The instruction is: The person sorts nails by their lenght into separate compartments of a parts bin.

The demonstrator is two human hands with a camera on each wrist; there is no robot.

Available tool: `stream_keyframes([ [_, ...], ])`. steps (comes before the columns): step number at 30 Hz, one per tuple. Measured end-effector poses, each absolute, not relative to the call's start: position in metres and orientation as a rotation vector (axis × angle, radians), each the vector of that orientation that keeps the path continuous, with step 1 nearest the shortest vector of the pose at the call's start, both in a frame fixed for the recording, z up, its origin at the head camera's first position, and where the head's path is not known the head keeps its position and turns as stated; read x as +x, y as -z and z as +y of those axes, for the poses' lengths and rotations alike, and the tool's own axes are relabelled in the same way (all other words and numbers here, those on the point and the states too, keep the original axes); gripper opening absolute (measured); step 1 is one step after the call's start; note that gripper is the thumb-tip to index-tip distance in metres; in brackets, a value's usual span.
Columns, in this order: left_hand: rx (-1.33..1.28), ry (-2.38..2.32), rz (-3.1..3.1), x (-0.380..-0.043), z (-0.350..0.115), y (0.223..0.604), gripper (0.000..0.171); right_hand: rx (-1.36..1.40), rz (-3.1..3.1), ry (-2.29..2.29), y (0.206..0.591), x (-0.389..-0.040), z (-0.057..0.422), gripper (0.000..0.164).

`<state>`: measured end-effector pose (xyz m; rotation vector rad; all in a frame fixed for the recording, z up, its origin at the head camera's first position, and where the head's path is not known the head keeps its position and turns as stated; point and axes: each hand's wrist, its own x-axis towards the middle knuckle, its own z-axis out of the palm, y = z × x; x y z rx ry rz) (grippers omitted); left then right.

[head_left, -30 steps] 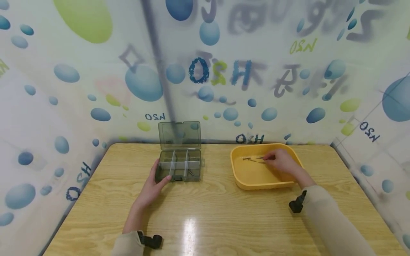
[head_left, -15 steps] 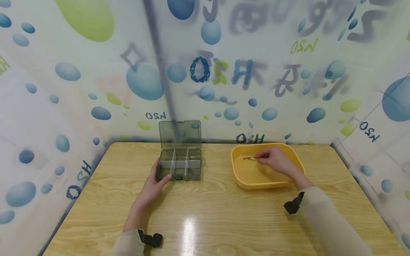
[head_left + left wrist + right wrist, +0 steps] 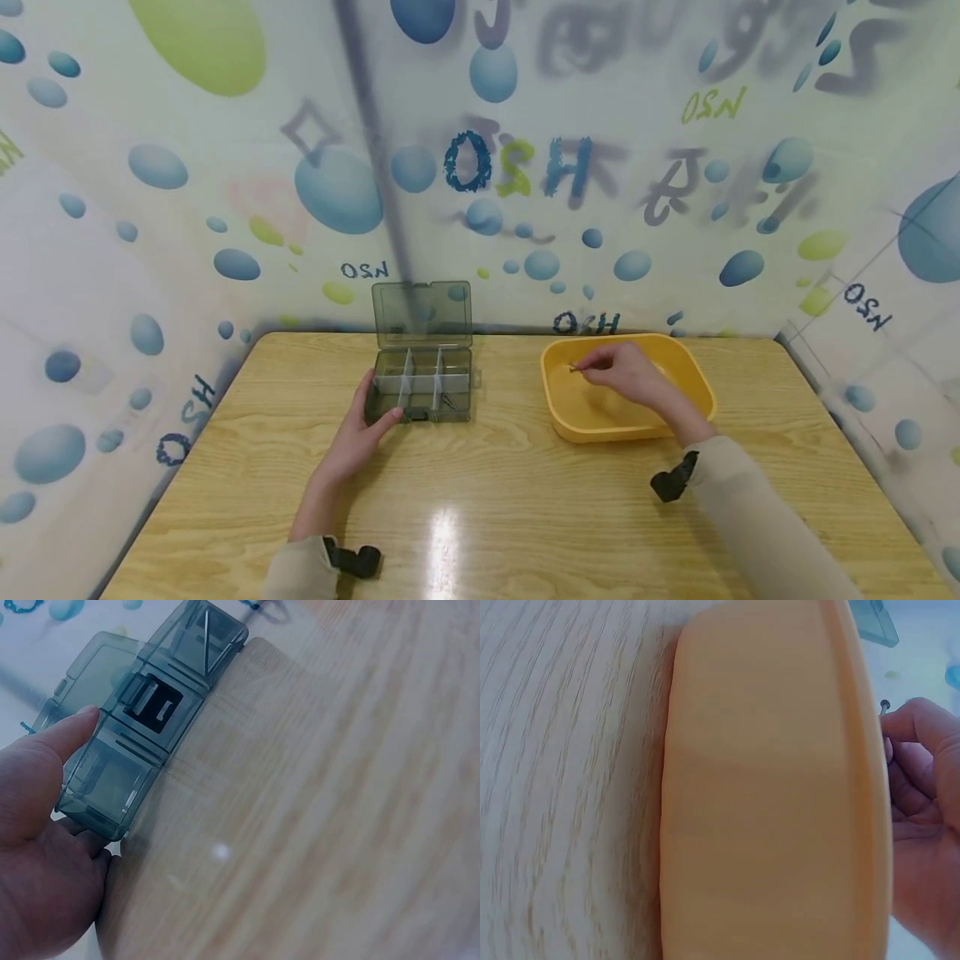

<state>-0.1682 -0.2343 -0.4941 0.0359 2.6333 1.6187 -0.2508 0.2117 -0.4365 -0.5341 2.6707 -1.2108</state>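
A transparent grey-green compartment box [image 3: 421, 385] stands with its lid [image 3: 422, 315] raised. My left hand [image 3: 355, 440] grips its front left corner, thumb on the front wall and fingers along the left side; the left wrist view shows this grip [image 3: 45, 817] too. Thin screws [image 3: 447, 402] lie in the front right compartment. Over the yellow tray [image 3: 558, 421], my right hand [image 3: 626, 373] pinches a small metal screw [image 3: 885, 706] between thumb and index finger. Whether the curled fingers hide more screws, I cannot tell.
Both containers rest on a light wooden table [image 3: 495, 500], the tray to the right of the box. Behind them hangs a patterned sheet [image 3: 525, 233] close to the table's back edge. The tray's side wall [image 3: 772, 787] fills much of the right wrist view.
My right hand has moved left across the tray, and the screws seen lying there earlier are now picked up or hidden by the hand. My left hand and the box stay put.
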Motion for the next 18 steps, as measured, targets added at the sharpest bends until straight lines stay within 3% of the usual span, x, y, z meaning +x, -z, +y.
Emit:
stream_keyframes([
  [18, 0.022, -1.617, 2.628, -0.167, -0.234, 0.492, 0.088, -0.559, 2.623, 1.259, 0.433, -0.250, 0.184, 0.018],
])
